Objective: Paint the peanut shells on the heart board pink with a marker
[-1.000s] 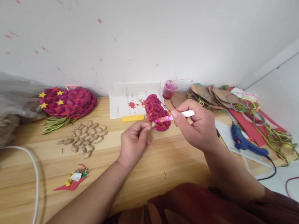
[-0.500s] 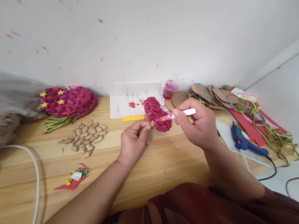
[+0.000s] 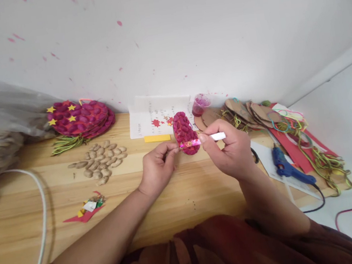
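My left hand (image 3: pixel 157 167) pinches the lower edge of a small oval piece covered with magenta-painted shells (image 3: pixel 184 132), held upright above the wooden table (image 3: pixel 158 195). My right hand (image 3: pixel 230 150) grips a white-handled paintbrush (image 3: pixel 211 137) whose pink tip lies against the lower part of that piece. A small cup of magenta paint (image 3: pixel 199 104) stands behind them by the wall.
Loose unpainted peanut shells (image 3: pixel 100 162) lie at the left. A stack of finished magenta discs with yellow stars (image 3: pixel 78 118) sits behind them. A blue glue gun (image 3: pixel 287 167), cardboard ovals (image 3: pixel 244 112) and coloured cords (image 3: pixel 324 160) fill the right. A white cable (image 3: pixel 40 214) and paper scraps (image 3: pixel 87 208) lie left.
The shell piece has turned more edge-on and my right hand has slid slightly left and down along it with the brush. My left hand has barely moved.
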Tool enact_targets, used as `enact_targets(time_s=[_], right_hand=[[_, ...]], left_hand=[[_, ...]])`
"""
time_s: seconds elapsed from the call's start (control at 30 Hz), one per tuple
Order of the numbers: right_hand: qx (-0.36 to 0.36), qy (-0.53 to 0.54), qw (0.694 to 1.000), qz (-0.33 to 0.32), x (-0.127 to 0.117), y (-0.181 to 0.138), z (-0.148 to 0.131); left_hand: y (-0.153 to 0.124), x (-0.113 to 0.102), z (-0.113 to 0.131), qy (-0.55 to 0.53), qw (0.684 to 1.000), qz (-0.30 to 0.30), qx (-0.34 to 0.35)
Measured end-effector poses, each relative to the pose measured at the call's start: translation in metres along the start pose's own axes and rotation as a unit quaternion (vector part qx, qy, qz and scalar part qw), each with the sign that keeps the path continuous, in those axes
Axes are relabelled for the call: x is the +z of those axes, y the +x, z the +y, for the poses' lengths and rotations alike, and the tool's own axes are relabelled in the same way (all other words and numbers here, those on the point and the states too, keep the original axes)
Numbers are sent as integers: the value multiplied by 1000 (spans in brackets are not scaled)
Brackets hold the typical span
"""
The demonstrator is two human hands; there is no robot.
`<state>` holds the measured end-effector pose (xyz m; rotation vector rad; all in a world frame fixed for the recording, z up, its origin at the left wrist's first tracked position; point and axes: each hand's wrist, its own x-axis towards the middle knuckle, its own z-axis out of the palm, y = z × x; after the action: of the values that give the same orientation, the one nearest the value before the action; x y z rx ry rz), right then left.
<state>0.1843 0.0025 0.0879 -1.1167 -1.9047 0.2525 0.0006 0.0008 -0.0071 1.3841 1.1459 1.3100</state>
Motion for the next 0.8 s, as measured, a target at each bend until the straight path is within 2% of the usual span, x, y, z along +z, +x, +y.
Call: enact_targets(time_s=[0.23,0.43,0.6,0.8], right_hand=[[-5,-39,999,17,-6,1,-6],[7,-35,999,-17,-8,0,-11],[-11,-61,998,-1,-10,0,-13],[-23,-55,998,-23,-11,-1,-16]], left_hand=[[-2,-2,2,88,993,-8,73],[-3,-3,8,136,983,-19,118],[-4,-3,7,146,979,-16,139],[-3,-2,5,155,974,-15,164]])
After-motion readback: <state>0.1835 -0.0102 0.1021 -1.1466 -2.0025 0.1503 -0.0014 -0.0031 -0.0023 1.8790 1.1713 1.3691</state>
